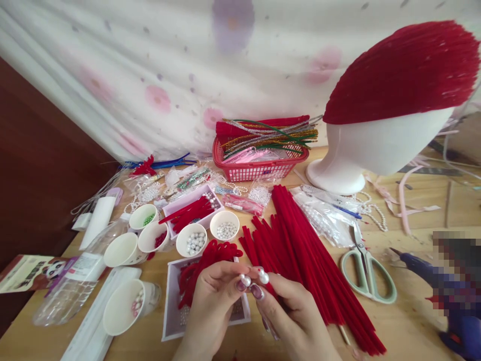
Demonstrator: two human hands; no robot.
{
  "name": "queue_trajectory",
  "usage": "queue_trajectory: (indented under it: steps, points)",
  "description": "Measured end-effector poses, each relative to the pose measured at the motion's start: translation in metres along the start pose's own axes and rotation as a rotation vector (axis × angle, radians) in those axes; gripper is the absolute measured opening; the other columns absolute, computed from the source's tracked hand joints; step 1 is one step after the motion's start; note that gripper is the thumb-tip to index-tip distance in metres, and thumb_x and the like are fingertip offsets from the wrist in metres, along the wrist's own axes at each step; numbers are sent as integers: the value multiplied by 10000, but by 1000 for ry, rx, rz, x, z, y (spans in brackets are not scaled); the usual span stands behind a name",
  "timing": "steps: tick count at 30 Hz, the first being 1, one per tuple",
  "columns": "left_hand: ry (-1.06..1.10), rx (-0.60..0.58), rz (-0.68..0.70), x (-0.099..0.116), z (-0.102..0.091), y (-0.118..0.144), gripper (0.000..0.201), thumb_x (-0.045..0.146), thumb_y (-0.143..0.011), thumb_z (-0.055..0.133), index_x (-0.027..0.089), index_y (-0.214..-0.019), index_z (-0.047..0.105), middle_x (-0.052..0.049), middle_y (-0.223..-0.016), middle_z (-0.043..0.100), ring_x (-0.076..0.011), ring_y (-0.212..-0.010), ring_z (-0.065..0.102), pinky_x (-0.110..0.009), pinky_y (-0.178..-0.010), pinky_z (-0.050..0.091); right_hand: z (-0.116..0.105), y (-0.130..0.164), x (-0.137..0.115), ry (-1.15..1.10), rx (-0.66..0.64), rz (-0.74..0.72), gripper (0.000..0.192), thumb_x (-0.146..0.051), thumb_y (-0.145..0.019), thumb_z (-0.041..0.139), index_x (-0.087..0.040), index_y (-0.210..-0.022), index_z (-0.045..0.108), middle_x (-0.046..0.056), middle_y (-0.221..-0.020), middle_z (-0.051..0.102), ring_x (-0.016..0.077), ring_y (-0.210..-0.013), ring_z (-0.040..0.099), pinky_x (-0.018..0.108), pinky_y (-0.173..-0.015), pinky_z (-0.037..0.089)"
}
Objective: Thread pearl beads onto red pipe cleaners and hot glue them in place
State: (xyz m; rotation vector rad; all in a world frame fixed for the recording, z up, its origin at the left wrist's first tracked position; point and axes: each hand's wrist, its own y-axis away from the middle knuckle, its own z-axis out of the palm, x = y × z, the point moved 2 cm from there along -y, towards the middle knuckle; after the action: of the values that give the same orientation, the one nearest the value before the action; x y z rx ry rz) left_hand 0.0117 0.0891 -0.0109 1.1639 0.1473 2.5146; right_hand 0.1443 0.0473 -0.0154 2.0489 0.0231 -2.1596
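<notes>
Close together at the front, both my hands are closed in fingertip pinches. My left hand (210, 303) grips a white pearl bead (245, 280) between thumb and forefinger. A second white pearl bead (263, 277) shows at the fingertips of my right hand (296, 313), with a speck of red beside it. Whether something joins the two beads is hidden by my fingers. Below my left hand is a lilac box (169, 306) holding looped red chenille stems (210, 258) and beads. Straight red chenille stems (300, 245) lie in a bundle behind and beside my right hand.
Paper cups of beads (191, 240) stand left, near a plastic bottle (71, 291). A red basket (248, 173) sits at the back. Scissors (370, 276) and a glue gun (417, 268) lie right, below a white mannequin head (383, 145) with a red chenille covering.
</notes>
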Motion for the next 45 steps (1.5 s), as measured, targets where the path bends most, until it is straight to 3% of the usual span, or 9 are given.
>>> queue_trajectory:
  steps: [14,19,22,27,29,33,37,42,45]
  points:
    - [35,16,-27,-5,0,-5,209,248,-665,980,244,-830,852,-25,-786,848,-112,-709,791,-118,-676,583,0,-6,0,-84,-9,55,474,-608,-1023,532,-196,-802,616,-63,-589,448,105,-504,374,238,-465,311]
    - [-3,159,-19,0,-2,-2,205,294,-663,979,215,-774,825,-40,-762,831,-172,-789,803,-197,-763,604,0,5,14,-52,162,130,426,-618,-953,647,-212,-1053,732,-34,-634,496,157,-567,453,274,-530,394]
    - [-31,115,-25,0,-1,-2,216,323,-695,959,206,-812,821,-70,-823,842,-224,-866,810,-278,-827,620,3,8,12,-81,220,156,515,-683,-898,680,-212,-1100,725,-21,-672,541,163,-603,494,282,-576,428]
    - [-60,104,-22,-2,5,3,296,340,-694,961,206,-927,837,-110,-924,856,-265,-965,808,-333,-917,615,12,3,-5,-197,40,124,542,-712,-920,631,-192,-773,585,-61,-581,460,101,-529,384,245,-525,328]
    - [-76,118,4,-2,8,7,314,336,-697,960,208,-954,835,-116,-960,856,-256,-980,807,-304,-906,615,13,5,-5,-233,58,137,539,-728,-897,650,-192,-845,621,-62,-593,462,104,-534,391,243,-524,336]
    - [-111,106,28,-4,10,15,317,357,-719,942,200,-969,825,-130,-1008,852,-273,-996,804,-329,-882,634,14,13,5,-338,56,168,643,-759,-862,666,-197,-1175,650,-72,-632,468,97,-520,367,233,-497,323]
    - [-123,100,41,-7,11,18,284,369,-732,932,199,-930,819,-126,-1000,853,-274,-992,805,-339,-890,633,15,16,15,-400,-30,114,536,-685,-931,648,-182,-1117,631,-106,-618,373,70,-496,269,211,-458,244]
    - [-149,102,66,-7,15,19,273,380,-725,934,183,-873,818,-131,-961,854,-291,-989,804,-348,-885,630,13,17,15,-374,-15,128,589,-680,-947,626,-174,-1242,565,-115,-630,359,78,-499,267,216,-467,253]
    - [-132,102,52,-7,16,19,281,382,-710,943,184,-871,826,-129,-947,855,-293,-984,803,-368,-905,623,12,16,10,-301,-12,74,526,-693,-962,585,-177,-1066,605,-102,-622,369,86,-515,298,231,-488,283]
